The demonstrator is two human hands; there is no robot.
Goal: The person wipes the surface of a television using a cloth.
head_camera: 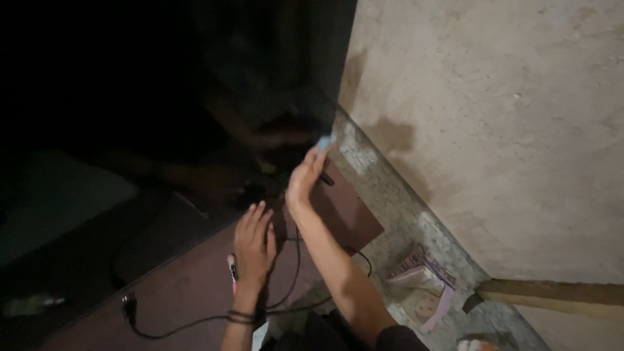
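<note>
head view, right hand (305, 179) pinching small blue object (325, 140), left hand (253, 244) open flat

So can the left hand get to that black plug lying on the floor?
Probably yes. The left hand rests flat on the brown surface, and the black plug lies out in the open nearby, with nothing between them but bare surface and its own cable.

Single head view, looks steeply down, close over brown board (195, 286); plaster wall (494, 130) right of board, dark area left. No second view.
</note>
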